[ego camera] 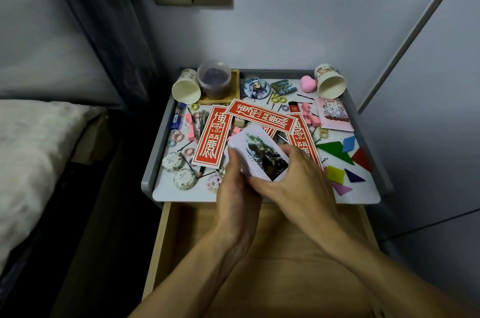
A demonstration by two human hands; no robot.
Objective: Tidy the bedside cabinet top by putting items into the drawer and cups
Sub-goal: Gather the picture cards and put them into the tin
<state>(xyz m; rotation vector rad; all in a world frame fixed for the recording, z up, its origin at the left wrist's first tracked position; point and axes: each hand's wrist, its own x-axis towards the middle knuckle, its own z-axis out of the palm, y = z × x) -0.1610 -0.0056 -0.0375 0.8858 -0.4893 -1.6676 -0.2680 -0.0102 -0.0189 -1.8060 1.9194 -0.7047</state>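
Above the front of the cabinet top, both my hands hold a stack of illustrated cards. My left hand grips its left edge from below. My right hand curls round its right and near edge. Three red paper strips with white characters lie crossed behind the cards. Two paper cups lie tipped over at the back, one on the left and one on the right. The wooden drawer stands pulled open below, its inside partly hidden by my forearms.
Small items cover the top: coloured tangram pieces, hair ties, bobby pins, pink clips, round tins, a badge, a pink packet, a lidded plastic jar on a wooden tray. A bed lies left; walls stand behind and right.
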